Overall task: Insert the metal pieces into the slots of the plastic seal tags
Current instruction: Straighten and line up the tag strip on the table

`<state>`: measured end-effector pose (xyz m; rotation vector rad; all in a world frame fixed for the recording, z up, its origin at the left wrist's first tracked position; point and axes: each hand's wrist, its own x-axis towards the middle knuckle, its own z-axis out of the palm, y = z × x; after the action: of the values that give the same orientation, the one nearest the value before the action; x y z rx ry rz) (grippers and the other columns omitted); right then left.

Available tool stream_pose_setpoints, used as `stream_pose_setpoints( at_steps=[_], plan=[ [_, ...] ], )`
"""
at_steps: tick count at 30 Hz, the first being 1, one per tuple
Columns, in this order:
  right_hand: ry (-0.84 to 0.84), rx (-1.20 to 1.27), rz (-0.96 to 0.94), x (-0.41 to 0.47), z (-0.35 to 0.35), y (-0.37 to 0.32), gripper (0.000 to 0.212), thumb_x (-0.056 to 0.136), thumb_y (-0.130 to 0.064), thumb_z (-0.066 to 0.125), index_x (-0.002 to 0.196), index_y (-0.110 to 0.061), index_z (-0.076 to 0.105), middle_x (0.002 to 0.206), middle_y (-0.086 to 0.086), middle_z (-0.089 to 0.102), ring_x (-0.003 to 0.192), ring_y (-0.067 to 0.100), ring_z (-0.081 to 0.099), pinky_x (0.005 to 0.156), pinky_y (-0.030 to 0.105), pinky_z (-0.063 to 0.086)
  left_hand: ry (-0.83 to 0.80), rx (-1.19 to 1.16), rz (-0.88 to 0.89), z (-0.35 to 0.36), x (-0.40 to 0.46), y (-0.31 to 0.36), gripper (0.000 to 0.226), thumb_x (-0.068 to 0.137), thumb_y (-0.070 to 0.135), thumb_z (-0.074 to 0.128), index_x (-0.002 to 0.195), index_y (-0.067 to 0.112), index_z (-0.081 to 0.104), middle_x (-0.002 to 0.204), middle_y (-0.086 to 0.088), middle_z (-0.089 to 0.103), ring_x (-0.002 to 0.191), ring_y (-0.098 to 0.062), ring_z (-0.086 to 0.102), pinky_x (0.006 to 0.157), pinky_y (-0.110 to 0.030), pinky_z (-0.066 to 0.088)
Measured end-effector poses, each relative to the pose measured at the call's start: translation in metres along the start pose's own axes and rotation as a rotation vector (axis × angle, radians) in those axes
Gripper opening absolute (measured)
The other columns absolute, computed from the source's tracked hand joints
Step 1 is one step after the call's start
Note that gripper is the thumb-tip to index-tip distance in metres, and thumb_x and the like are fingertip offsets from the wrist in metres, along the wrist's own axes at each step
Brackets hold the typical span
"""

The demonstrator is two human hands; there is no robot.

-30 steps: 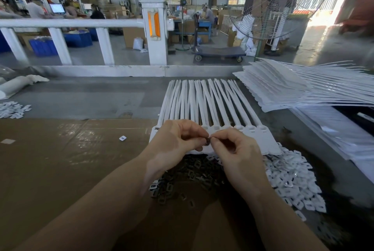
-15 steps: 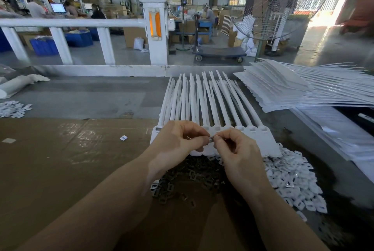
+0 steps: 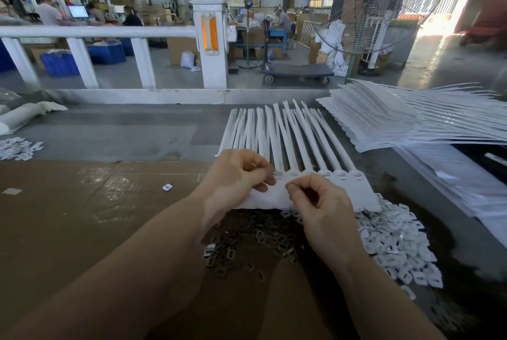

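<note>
Metal piece [image 3: 273, 173] pinched in left hand [image 3: 238, 175] grip, touching seal tags [image 3: 323, 175].

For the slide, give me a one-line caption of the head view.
Both hands, left and right, work at a strip of white seal tags above a pile of metal pieces.

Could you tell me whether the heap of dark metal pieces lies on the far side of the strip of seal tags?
No, the metal pieces lie on the near side of the seal tags, below both hands.
</note>
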<state>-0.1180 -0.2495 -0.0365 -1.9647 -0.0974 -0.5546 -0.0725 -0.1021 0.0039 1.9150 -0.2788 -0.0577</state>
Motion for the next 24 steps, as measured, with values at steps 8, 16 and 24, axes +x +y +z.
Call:
stream_pose_setpoints(
  at_steps=[8,16,24],
  plan=[
    [0.004,-0.038,-0.02,0.0009,0.0014,0.0025,0.007,0.087,-0.013,0.063,0.083,-0.018,0.067,0.077,-0.009,0.064,0.074,0.0,0.056,0.067,0.008,0.04,-0.014,-0.171,-0.07,-0.006,0.0117,-0.0019,0.006,0.083,0.005,0.068,0.08,0.01,0.068,0.071,-0.002,0.073,0.062,-0.005,0.066,0.055,-0.012,0.049],
    [0.002,-0.042,-0.027,0.0006,0.001,0.0019,0.008,0.086,-0.012,0.064,0.082,-0.017,0.068,0.078,-0.007,0.064,0.075,0.001,0.057,0.068,0.009,0.041,-0.01,-0.178,-0.102,-0.0049,0.0097,-0.0066,0.013,0.072,-0.001,0.076,0.074,0.011,0.074,0.075,-0.004,0.074,0.073,-0.011,0.07,0.064,-0.013,0.052],
    [-0.002,-0.077,-0.044,-0.0003,0.0004,0.0006,0.008,0.086,-0.011,0.064,0.081,-0.016,0.067,0.079,-0.005,0.064,0.075,0.001,0.056,0.068,0.006,0.038,-0.015,-0.133,-0.121,-0.004,0.0096,-0.0041,0.014,0.073,-0.004,0.074,0.081,0.008,0.075,0.074,-0.001,0.074,0.068,-0.005,0.068,0.059,-0.008,0.048]
  ],
)
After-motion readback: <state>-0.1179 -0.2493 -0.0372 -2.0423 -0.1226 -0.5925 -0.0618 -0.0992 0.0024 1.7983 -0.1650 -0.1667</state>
